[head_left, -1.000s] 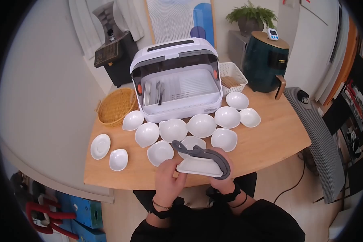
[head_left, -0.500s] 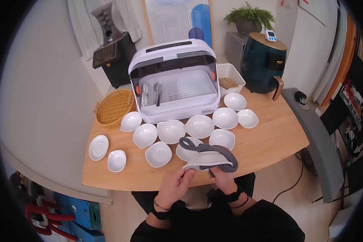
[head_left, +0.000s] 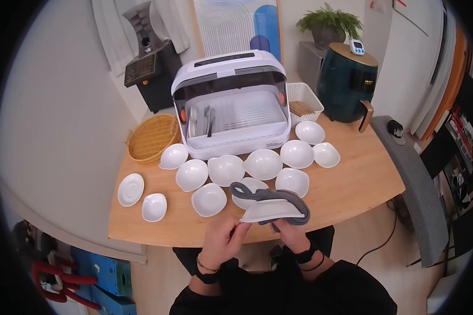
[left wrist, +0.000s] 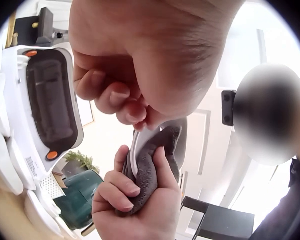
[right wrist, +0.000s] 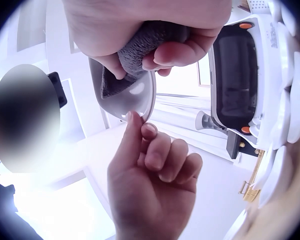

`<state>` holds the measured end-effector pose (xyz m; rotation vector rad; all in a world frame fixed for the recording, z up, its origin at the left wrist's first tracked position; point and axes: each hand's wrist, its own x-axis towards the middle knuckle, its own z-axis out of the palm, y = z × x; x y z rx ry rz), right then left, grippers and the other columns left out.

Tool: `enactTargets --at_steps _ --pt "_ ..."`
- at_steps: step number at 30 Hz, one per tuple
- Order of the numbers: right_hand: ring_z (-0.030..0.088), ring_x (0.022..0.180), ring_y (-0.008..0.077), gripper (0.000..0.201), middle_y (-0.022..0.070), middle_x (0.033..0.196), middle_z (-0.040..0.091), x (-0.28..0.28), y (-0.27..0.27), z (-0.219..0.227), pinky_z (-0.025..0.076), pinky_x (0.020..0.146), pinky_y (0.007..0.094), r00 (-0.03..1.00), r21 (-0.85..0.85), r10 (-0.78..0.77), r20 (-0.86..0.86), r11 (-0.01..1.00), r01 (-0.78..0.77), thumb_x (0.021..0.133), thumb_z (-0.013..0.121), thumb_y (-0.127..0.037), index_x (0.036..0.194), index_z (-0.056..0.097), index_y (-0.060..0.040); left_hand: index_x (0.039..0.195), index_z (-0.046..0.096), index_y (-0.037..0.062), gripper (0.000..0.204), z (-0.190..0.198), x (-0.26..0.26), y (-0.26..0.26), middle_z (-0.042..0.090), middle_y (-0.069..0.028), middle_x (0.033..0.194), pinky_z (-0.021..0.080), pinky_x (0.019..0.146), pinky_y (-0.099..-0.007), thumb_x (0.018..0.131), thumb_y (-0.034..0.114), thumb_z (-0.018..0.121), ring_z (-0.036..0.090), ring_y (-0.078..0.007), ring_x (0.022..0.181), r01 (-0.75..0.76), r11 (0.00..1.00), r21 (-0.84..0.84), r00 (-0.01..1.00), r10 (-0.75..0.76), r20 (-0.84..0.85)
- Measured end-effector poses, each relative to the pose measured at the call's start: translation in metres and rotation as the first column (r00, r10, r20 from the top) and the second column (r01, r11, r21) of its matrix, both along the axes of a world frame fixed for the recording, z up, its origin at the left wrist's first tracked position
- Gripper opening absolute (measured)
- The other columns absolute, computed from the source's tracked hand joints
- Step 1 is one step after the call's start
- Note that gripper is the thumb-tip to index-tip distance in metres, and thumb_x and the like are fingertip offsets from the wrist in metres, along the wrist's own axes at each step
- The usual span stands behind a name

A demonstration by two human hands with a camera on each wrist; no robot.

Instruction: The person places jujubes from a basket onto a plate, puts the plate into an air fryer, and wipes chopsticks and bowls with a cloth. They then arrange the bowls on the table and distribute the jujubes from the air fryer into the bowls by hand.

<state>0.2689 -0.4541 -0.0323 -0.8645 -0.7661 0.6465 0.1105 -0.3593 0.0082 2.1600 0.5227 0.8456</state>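
Note:
Above the table's near edge, a white bowl point(head_left: 270, 211) is held tilted between both hands. My left hand point(head_left: 222, 239) pinches its rim at one end between thumb and fingertip; the other fingers are curled, as the right wrist view shows. My right hand point(head_left: 293, 235) grips a dark grey cloth point(head_left: 301, 203) folded over the opposite rim, bowl wall and cloth together. In the right wrist view the cloth point(right wrist: 140, 55) lies against the bowl's inside point(right wrist: 140, 97). A loop of cloth hangs past the bowl's far side in the head view, overlapping a white bowl point(head_left: 242, 200) on the table.
Several white bowls point(head_left: 209, 199) stand in front of an open white dish cabinet point(head_left: 236, 146) holding cutlery. A small saucer point(head_left: 131, 189) and square bowl point(head_left: 154, 208) sit left. Around the cabinet are a wicker basket point(head_left: 152, 139), white basket point(head_left: 306, 100) and green air fryer point(head_left: 347, 84).
The bowl has shifted a little right and turned in the hands. The left hand's grip has moved to the bowl's end, and the cloth's loop has shifted right.

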Motion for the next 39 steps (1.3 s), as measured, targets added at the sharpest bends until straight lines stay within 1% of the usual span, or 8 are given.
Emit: enactTargets --at_steps 7,10,15,17,26,33,36,39 --pt "0.061 0.075 0.009 0.048 0.0096 0.105 0.065 -0.01 0.001 -0.023 0.05 0.061 0.0228 0.973 0.091 0.131 -0.188 0.989 -0.116 0.088 0.067 -0.008 0.131 0.05 0.0023 0.088 0.065 0.001 0.023 -0.024 0.01 -0.012 0.064 -0.0135 0.072 0.048 0.058 -0.037 0.099 0.019 0.056 0.062 -0.0303 0.062 0.113 0.981 -0.158 0.992 -0.121 -0.039" --pt "0.061 0.107 0.017 0.046 0.0111 0.117 0.065 -0.008 -0.002 -0.025 0.05 0.093 0.0325 0.996 0.0 0.074 -0.056 0.997 -0.074 0.086 0.067 -0.005 0.129 0.053 0.0036 0.094 0.067 0.0019 0.022 -0.028 0.016 -0.021 0.067 -0.0133 0.077 0.05 0.062 -0.0371 0.098 0.02 0.055 0.064 -0.0333 0.067 0.196 0.942 -0.273 0.976 -0.214 -0.039" --pt "0.061 0.104 0.0157 0.052 0.0108 0.118 0.064 -0.003 -0.005 -0.015 0.05 0.09 0.0304 1.0 -0.07 0.031 -0.004 0.997 -0.032 0.083 0.069 0.001 0.132 0.051 0.0042 0.091 0.069 0.0025 0.017 -0.015 0.01 -0.011 0.065 -0.0135 0.073 0.048 0.057 -0.035 0.092 0.019 0.065 0.063 -0.0306 0.063 0.136 0.987 -0.084 0.99 -0.139 -0.032" --pt "0.056 0.067 0.0067 0.053 0.0055 0.1 0.063 0.0 -0.001 -0.013 0.044 0.053 0.0209 0.998 0.033 0.001 0.057 0.999 -0.002 0.088 0.071 -0.015 0.134 0.047 -0.0021 0.092 0.068 0.0017 0.014 -0.006 0.001 -0.006 0.063 -0.0139 0.07 0.045 0.055 -0.0347 0.09 0.015 0.067 0.06 -0.0304 0.059 0.069 0.991 -0.112 0.998 -0.069 0.002" --pt "0.052 0.061 0.0036 0.043 0.0009 0.086 0.064 -0.021 0.003 -0.005 0.042 0.048 0.0198 0.953 0.006 0.128 -0.274 0.991 -0.131 0.09 0.065 -0.006 0.131 0.052 -0.0024 0.097 0.067 -0.0015 0.011 -0.017 0.011 -0.017 0.066 -0.0117 0.077 0.047 0.059 -0.0324 0.091 0.005 0.06 0.062 -0.0228 0.065 0.114 0.98 -0.163 0.991 -0.1 0.094" --pt "0.06 0.079 0.0079 0.056 0.0066 0.109 0.063 -0.01 0.018 0.003 0.051 0.061 0.0221 0.871 0.242 -0.25 0.423 0.957 0.158 0.088 0.067 -0.005 0.14 0.044 -0.0008 0.103 0.067 -0.0037 0.018 -0.039 0.0 0.001 0.068 -0.0097 0.088 0.048 0.066 -0.0292 0.089 0.007 0.063 0.063 -0.0181 0.074 0.086 0.995 -0.047 0.976 -0.075 0.206" --pt "0.055 0.118 0.0202 0.052 0.0113 0.126 0.058 -0.015 0.002 0.011 0.043 0.101 0.0331 0.999 -0.003 0.032 0.034 1.0 -0.031 0.086 0.071 -0.006 0.133 0.05 0.0019 0.088 0.065 -0.0028 0.014 -0.03 -0.014 0.005 0.06 -0.004 0.065 0.035 0.05 -0.026 0.088 0.012 0.067 0.048 -0.0115 0.054 -0.098 0.995 -0.022 0.97 0.1 0.22" --pt "0.062 0.095 0.0153 0.044 0.0082 0.111 0.063 -0.022 0.003 0.016 0.052 0.081 0.0284 0.999 0.059 -0.005 0.042 0.998 0.002 0.088 0.07 -0.007 0.129 0.053 0.001 0.084 0.062 -0.002 0.015 -0.029 -0.022 0.005 0.058 -0.0041 0.065 0.034 0.051 -0.0261 0.089 0.011 0.065 0.048 -0.0105 0.056 -0.125 0.987 0.101 0.976 0.105 0.189"
